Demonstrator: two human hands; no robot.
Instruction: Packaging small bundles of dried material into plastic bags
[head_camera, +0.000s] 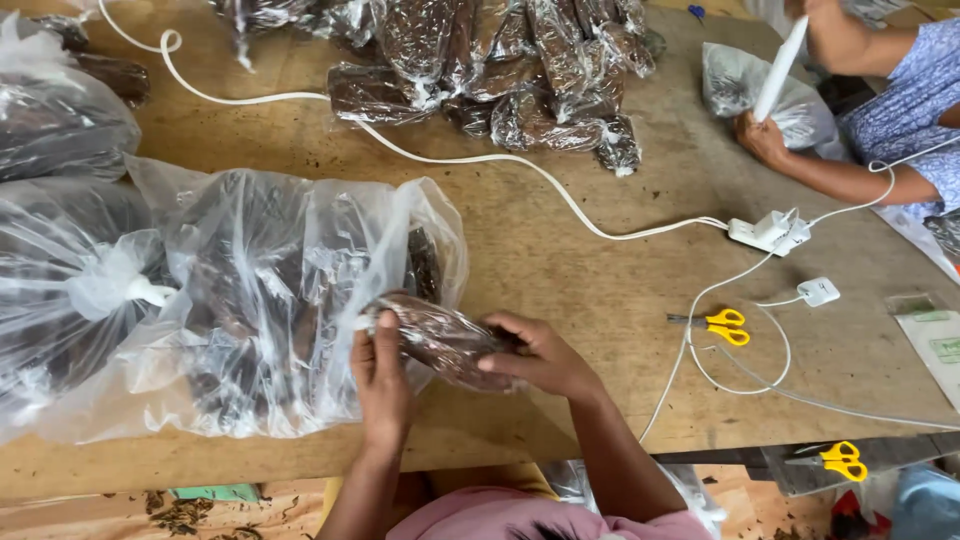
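Both hands on one small wrapped packet (445, 340) of dark brown stuff, held just above the tabletop (560, 260) at the mouth of the big clear bag (270, 300). Left hand (380, 375) pinches the bag-side end, thumb on top. Right hand (540, 355) cups the other end, grip pressed together around it, so the packet stays level. Yellow scissors (725, 325) lie well apart, right.

Dark brown packet (440, 340) in my hands, clear plastic bag (270, 290) beside it, yellow-handled scissors (722, 325), white cable (560, 195), tan wooden table (580, 280), co-worker's blue patterned sleeve (915, 100)
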